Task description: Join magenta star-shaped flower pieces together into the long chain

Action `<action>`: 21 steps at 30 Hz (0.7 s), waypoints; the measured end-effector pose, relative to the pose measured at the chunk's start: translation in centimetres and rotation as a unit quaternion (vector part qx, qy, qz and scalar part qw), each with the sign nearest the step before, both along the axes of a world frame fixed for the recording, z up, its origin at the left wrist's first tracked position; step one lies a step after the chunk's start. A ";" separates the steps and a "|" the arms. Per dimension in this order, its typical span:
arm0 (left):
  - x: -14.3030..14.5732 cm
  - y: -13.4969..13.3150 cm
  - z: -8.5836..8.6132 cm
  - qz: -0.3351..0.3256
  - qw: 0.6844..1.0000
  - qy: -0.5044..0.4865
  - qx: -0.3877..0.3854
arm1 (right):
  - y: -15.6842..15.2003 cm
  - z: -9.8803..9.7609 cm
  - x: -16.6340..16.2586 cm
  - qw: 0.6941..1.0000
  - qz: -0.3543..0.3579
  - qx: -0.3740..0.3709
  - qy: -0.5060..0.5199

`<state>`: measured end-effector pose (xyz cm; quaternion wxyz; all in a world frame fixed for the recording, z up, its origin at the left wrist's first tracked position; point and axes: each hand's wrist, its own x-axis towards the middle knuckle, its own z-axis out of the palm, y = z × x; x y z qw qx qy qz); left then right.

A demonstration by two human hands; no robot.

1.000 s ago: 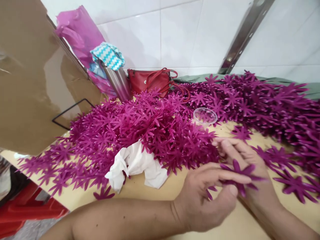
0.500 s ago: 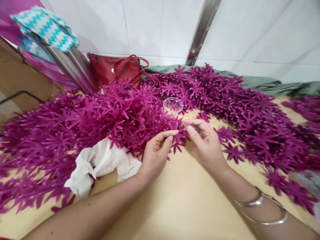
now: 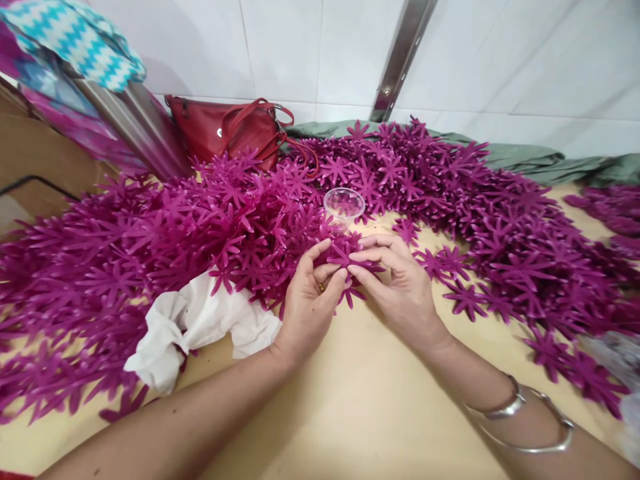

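Observation:
Between my hands is a purple star-shaped artificial flower (image 3: 342, 253) with narrow petals. My left hand (image 3: 314, 303) pinches it from the left, thumb and fingertips at its near edge. From the right, the thumb and forefinger of my right hand (image 3: 400, 287) close on the same flower near its centre. Whether anything thin sits between the fingertips is hidden. A big heap of like purple flowers (image 3: 200, 220) lies behind and left of my hands. Just beyond them stands a clear round plastic cup (image 3: 345, 203).
Another heap of purple flowers (image 3: 500, 220) curves along the right, with several loose ones near it. Crumpled white tissue (image 3: 200, 313) lies by my left forearm. A red handbag (image 3: 225, 130) leans at the wall. Green cloth (image 3: 525, 163) runs along the table's (image 3: 340, 413) back.
My right hand has moved left and its fingers have come onto the flower, meeting my left hand. The thin, needle-like thing at its fingertips no longer shows. The view has shifted slightly.

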<state>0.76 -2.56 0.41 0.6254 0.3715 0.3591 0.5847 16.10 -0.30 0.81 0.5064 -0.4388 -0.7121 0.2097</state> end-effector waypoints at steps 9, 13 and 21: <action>0.1 0.1 -0.2 -0.011 1.000 0.015 -0.007 | 0.1 0.0 0.0 1.000 -0.008 -0.012 -0.005; 0.1 0.1 0.0 -0.027 1.000 0.007 -0.001 | 0.1 0.0 0.0 0.999 -0.008 0.022 -0.024; -0.1 -0.2 0.3 -0.017 1.000 -0.001 -0.021 | -0.4 0.4 -0.2 0.998 -0.003 0.053 -0.038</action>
